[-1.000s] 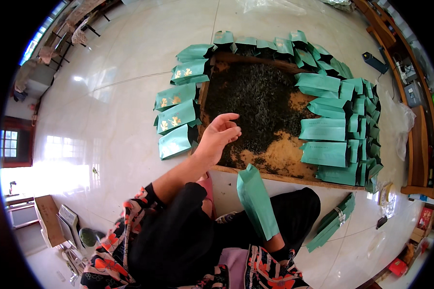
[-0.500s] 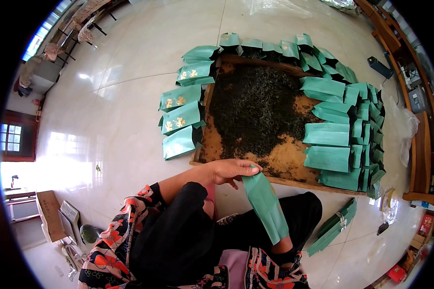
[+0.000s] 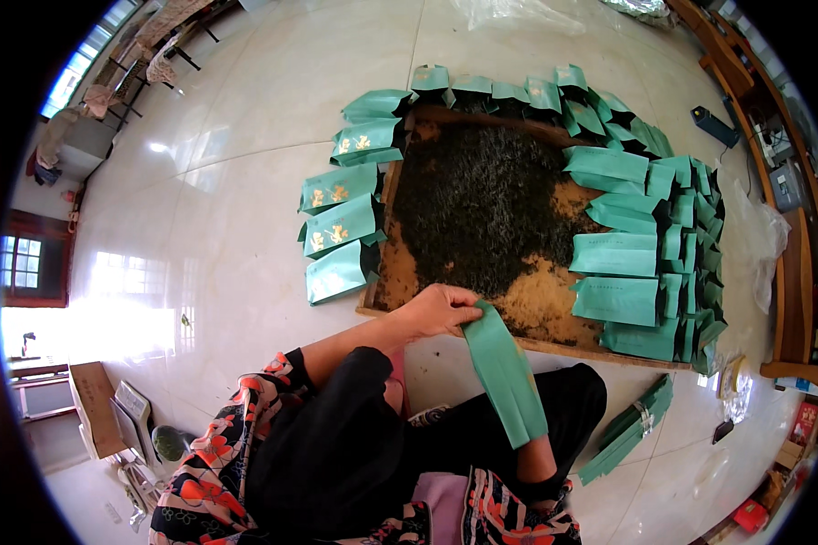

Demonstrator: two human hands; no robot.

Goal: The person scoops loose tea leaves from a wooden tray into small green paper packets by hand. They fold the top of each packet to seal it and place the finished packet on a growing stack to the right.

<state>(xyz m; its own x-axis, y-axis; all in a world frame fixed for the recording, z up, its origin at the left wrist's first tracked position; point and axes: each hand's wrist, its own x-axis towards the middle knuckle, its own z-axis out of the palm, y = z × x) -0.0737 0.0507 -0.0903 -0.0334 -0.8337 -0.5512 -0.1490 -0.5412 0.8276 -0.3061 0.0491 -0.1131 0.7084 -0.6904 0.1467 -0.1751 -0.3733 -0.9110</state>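
Observation:
In front of my knees a flat green bag slants down to the right. My left hand pinches its far end between thumb and fingers. The near end of the bag covers my right hand; only the wrist side shows, so the fingers are hidden and I cannot tell whether they are inside the bag or behind it. Just beyond my left hand lies a shallow wooden tray holding a heap of dark, dried, leaf-like bits.
Filled green bags stand in rows along the tray's right side. More green bags line its left and far edges. A bundle of flat green bags lies on the floor by my right knee. Wooden furniture stands farther right.
My left hand has shifted slightly up and its thumb now bends down over the bag's end. The bag has straightened a little and moved slightly right.

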